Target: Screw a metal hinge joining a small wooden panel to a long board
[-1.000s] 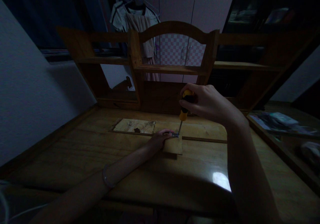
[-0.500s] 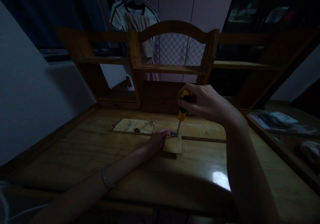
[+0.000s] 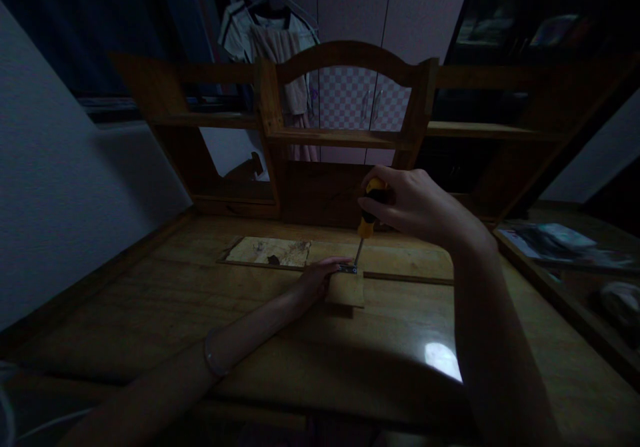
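Observation:
My right hand (image 3: 417, 202) is closed around the yellow and black handle of a screwdriver (image 3: 367, 227). The screwdriver stands nearly upright, its shaft pointing down with the tip at the right end of a small metal bracket (image 3: 347, 269). That bracket has holes and lies along the far edge of a small light wooden board (image 3: 349, 292). From the left, my left hand (image 3: 316, 280) pinches the bracket's left end against the board. Any screw under the tip is too small to make out.
The wooden desk (image 3: 240, 327) has a recessed strip with a stained pale panel (image 3: 270, 252) behind my hands. A wooden shelf unit (image 3: 345, 139) rises along the back edge. To the right, a side shelf (image 3: 560, 240) holds plastic-wrapped items.
The right hand and screwdriver handle have shifted very slightly right. My left fingers now stretch a little farther over the bracket. The wooden board stays in place.

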### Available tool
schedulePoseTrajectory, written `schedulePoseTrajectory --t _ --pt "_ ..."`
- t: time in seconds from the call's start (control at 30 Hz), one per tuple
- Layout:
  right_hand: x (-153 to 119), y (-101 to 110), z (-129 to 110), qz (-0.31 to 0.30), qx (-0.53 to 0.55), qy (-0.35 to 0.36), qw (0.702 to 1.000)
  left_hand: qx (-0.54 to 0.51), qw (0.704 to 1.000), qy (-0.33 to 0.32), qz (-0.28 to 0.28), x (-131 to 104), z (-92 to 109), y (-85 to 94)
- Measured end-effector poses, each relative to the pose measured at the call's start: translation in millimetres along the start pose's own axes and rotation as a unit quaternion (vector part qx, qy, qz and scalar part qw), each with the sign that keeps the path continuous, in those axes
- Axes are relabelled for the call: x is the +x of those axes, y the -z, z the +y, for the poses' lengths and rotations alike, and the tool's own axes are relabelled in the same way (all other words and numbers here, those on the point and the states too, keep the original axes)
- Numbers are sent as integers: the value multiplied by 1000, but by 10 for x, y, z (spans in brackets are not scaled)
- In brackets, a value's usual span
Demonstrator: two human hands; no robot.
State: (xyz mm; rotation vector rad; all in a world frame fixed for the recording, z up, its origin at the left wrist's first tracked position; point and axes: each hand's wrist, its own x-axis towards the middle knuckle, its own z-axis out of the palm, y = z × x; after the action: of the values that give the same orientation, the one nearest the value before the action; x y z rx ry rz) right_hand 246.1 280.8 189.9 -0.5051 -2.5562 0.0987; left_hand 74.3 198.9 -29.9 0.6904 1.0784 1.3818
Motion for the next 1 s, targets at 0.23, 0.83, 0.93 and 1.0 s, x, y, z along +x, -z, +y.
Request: schedulePoseTrajectory --t 0.23,0.83,0.93,1.0 --pt "25 -39 28 -8 -3 -5 1000 -11 1000 16 0 7 -26 27" --pt "47 -135 42 -16 -33 -33 999 29 999 4 18 -27 -3 12" --pt "40 -140 35 -22 -21 -41 999 45 999 -20 14 -30 -17 28" --pt "39 -147 34 -23 -17 -42 999 54 998 -35 5 -30 -30 43"
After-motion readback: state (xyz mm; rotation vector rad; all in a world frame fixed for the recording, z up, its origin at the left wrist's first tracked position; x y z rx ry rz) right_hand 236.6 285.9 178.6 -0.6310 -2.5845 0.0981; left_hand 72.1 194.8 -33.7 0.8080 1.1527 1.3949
